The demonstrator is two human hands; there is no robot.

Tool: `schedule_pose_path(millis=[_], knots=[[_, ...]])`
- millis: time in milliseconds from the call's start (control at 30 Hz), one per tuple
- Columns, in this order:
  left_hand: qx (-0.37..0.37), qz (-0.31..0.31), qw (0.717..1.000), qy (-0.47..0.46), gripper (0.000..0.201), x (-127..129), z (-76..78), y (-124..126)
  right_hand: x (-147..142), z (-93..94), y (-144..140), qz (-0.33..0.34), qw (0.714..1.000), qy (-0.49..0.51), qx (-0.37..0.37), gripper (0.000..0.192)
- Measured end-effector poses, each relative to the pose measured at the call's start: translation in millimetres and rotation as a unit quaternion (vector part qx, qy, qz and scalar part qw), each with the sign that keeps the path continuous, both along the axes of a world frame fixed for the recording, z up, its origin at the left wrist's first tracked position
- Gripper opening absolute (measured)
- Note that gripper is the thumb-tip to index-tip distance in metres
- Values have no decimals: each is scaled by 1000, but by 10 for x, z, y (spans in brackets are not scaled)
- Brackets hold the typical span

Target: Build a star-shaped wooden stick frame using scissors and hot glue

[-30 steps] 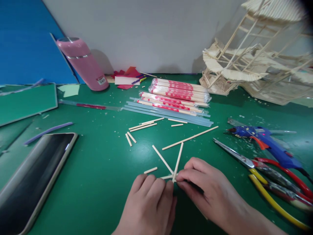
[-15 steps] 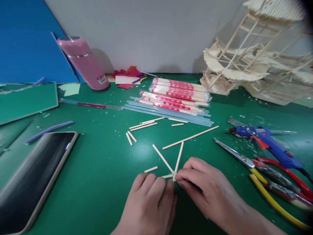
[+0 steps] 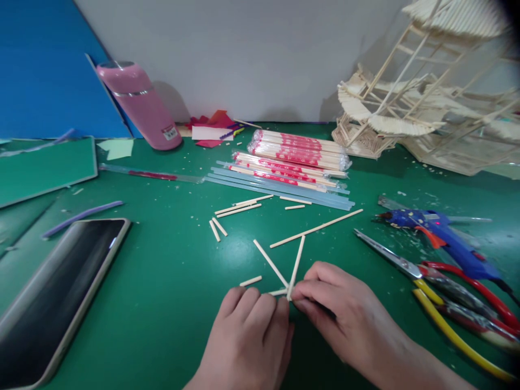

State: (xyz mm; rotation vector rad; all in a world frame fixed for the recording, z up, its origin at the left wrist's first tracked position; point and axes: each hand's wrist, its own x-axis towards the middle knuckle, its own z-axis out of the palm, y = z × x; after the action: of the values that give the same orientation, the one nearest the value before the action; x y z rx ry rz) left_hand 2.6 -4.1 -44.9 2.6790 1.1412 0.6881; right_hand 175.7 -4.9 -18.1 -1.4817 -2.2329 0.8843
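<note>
Fingertips of left hand (image 3: 247, 338) and right hand (image 3: 345, 314) pinch the joined ends of two wooden sticks (image 3: 296, 266) near the table's (image 3: 162, 281) front edge; scissors (image 3: 406, 265) lie toward the right edge.

Two pale wooden sticks (image 3: 280, 266) meeting in a V on green mat, tips pinched between left hand (image 3: 247, 338) and right hand (image 3: 345, 314); free ends splayed away. Short stub (image 3: 278, 293) lying crosswise at the junction.

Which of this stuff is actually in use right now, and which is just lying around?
In use: left hand, right hand, joined sticks.

Lying about: loose sticks, chopstick packs, glue gun, scissors, phone, pink flask, stick model.
</note>
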Motion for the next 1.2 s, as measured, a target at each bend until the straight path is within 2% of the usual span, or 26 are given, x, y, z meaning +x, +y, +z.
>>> schedule_pose_path(millis=[33,233,433,633,733,900,1033,1200], knots=[[-19,-14,999,22,16,-8,29,2,-1,0,0,1,1000,0,-1,20],[-27,-16,999,30,15,-24,126,22,-3,8,-8,5,1000,-5,-5,21],[-22,-11,999,28,13,-8,98,25,28,-3,-15,-14,1000,15,-4,16],[31,-4,999,-22,16,-9,47,29,74,-27,-3,-45,997,67,-1,15],[2,-12,1000,18,15,-13,50,34,72,-21,-2,-45,998,52,-4,16],[64,-2,998,-21,23,-8,41,40,64,-17,-3,-42,998,39,1,14],[30,-31,999,26,22,-18,84,53,69,-26,-2,-39,999,34,5,12],[36,-33,999,22,21,-44,119,65,56,-25,-6,-42,998,36,11,13]])
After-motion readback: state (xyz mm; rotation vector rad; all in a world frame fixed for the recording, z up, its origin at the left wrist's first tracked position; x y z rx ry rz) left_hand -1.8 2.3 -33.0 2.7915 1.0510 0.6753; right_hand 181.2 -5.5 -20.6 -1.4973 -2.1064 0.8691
